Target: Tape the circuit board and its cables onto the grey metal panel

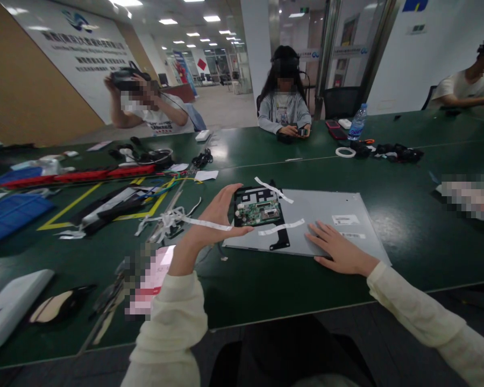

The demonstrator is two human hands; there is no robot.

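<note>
A flat grey panel (314, 207) lies on the green table in front of me. Over its left end sits a black bracket (283, 236) carrying a green circuit board (253, 214). My left hand (213, 217) clasps the bracket's left end, thumb on the near side and fingers on the far side. One white tape strip (210, 223) crosses that hand. Two more strips, a far tape strip (274, 190) and a near tape strip (281, 227), lie across the bracket and panel. My right hand (341, 250) rests flat near the panel's front edge, fingers spread, holding nothing.
Left of me are tangled white strips (167, 223), a pink-screened phone (155, 274), a mouse (58, 306), a white box (14, 309) and a blue tray (16, 215). Across the table, a water bottle (358, 122) stands near a tape roll (345, 152). Several people sit around the table.
</note>
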